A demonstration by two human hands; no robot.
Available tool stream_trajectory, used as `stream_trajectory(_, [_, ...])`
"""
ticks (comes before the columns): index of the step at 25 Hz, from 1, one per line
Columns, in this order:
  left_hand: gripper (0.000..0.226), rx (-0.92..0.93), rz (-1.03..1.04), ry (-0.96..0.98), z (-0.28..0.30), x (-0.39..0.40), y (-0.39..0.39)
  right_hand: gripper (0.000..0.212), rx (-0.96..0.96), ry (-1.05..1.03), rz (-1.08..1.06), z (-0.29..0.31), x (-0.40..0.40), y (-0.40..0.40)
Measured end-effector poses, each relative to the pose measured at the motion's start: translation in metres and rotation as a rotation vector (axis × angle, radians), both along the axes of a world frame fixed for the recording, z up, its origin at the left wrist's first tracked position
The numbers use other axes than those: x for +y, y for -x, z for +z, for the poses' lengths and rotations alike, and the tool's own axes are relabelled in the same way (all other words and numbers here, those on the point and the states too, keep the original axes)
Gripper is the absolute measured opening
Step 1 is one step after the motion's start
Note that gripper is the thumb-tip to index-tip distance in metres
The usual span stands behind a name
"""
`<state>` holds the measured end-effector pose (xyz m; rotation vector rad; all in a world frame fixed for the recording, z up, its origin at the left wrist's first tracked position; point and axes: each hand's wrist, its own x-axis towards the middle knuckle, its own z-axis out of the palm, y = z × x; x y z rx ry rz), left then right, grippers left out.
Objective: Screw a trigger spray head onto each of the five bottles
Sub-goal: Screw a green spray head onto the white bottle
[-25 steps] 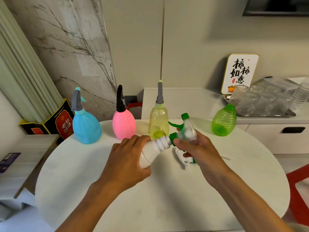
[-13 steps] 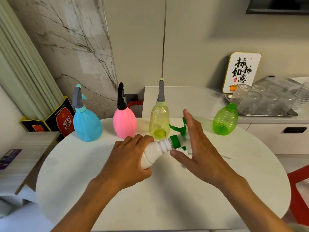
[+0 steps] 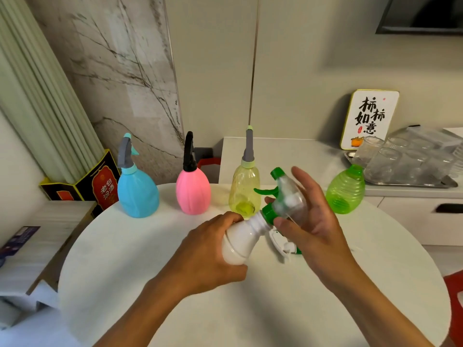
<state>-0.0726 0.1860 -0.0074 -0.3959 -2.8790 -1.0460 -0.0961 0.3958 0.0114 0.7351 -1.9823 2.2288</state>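
The left hand (image 3: 213, 249) grasps the white bottle (image 3: 241, 240) around its body, above the round table (image 3: 140, 266) near its centre. The bottle's long axis tilts, neck pointing toward two o'clock, base toward eight. The clear-and-green spray head (image 3: 285, 196) sits on the neck, nozzle aimed at about eleven o'clock. The right hand (image 3: 310, 221) cups it, thumb on the green collar (image 3: 269, 214); its fingers look nearly straight, though blur makes that uncertain. With so loose a hold, the collar could cross-thread if the head leans off the neck's axis, or slip while turning. Another head (image 3: 281, 244) lies beneath, at five o'clock; the green bottle (image 3: 347, 194) waits uncapped at three.
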Motion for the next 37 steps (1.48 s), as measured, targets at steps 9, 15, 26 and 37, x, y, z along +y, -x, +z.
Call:
stream_trajectory(9, [0.067,-0.002,0.099,-0.078,-0.004,0.022,-0.004,0.042,-0.323,0.181,-0.058,-0.007,-0.012,0.012])
stream_trajectory(15, [0.069,0.118,0.224,0.192,-0.013,0.030,-0.004,0.054,-0.498,0.145,-0.134,-0.013,-0.023,0.015])
stream_trajectory(26, [0.073,0.253,0.284,0.290,-0.010,0.034,-0.004,0.045,-0.620,0.149,-0.042,-0.012,-0.023,0.015])
stream_trajectory(37, [0.084,0.334,0.279,0.680,-0.004,0.039,-0.006,0.051,-0.756,0.252,-0.172,-0.018,-0.030,0.010])
